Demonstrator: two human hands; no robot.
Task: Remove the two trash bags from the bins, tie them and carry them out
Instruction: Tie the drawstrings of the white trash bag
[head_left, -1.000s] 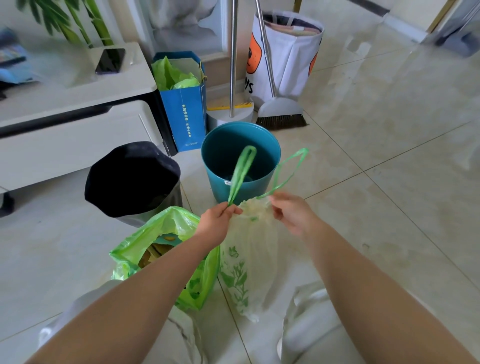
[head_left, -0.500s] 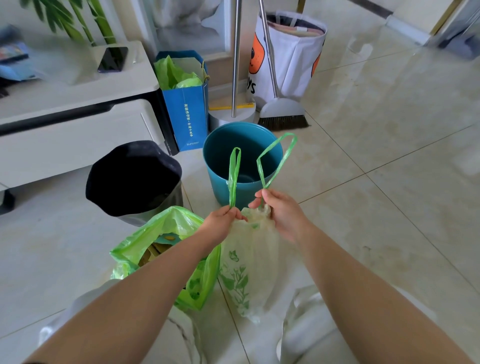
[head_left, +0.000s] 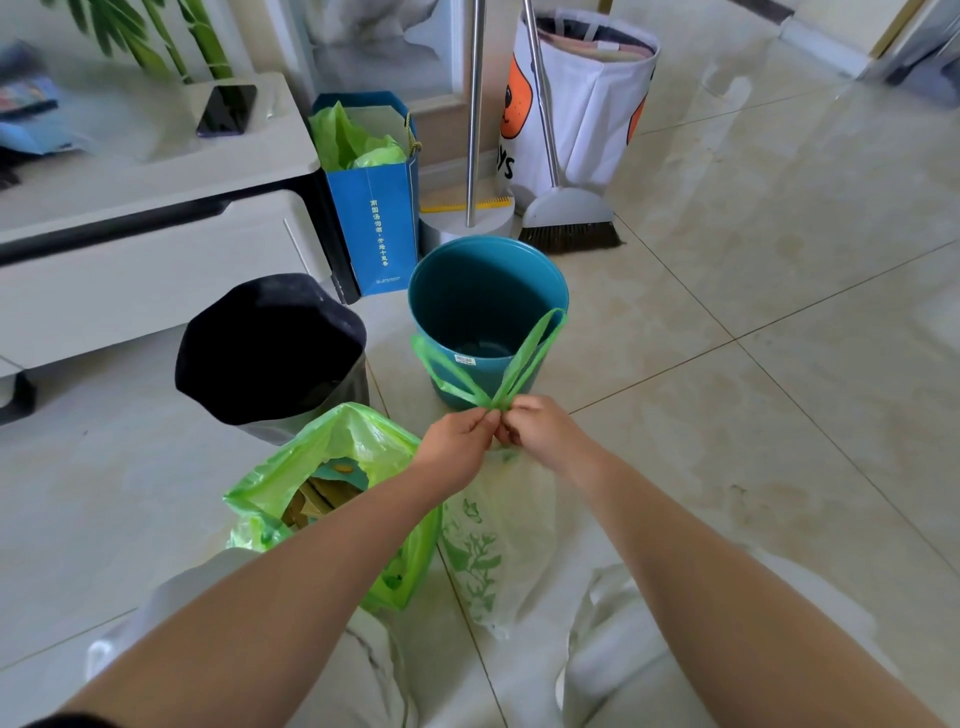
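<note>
A pale trash bag (head_left: 493, 535) with a green leaf print hangs in front of me. Its two green drawstring loops (head_left: 519, 358) cross just above my fingers. My left hand (head_left: 457, 441) and my right hand (head_left: 545, 434) meet at the bag's gathered neck, each pinching a loop. A bright green trash bag (head_left: 332, 457) stands open on the floor to the left, with paper scraps inside. Behind my hands stands the teal bin (head_left: 488, 291), without a bag. The dark bin (head_left: 270, 348) is to its left.
A blue paper bag (head_left: 374, 208) with green plastic, a broom (head_left: 569, 218) and a white laundry bag (head_left: 576, 98) stand at the back. A white low cabinet (head_left: 145, 244) with a phone (head_left: 226, 109) fills the left. Tiled floor (head_left: 753, 322) stretches to the right.
My hands have come together at the bag's neck. The two green loops, held apart before, now cross each other above my fingers.
</note>
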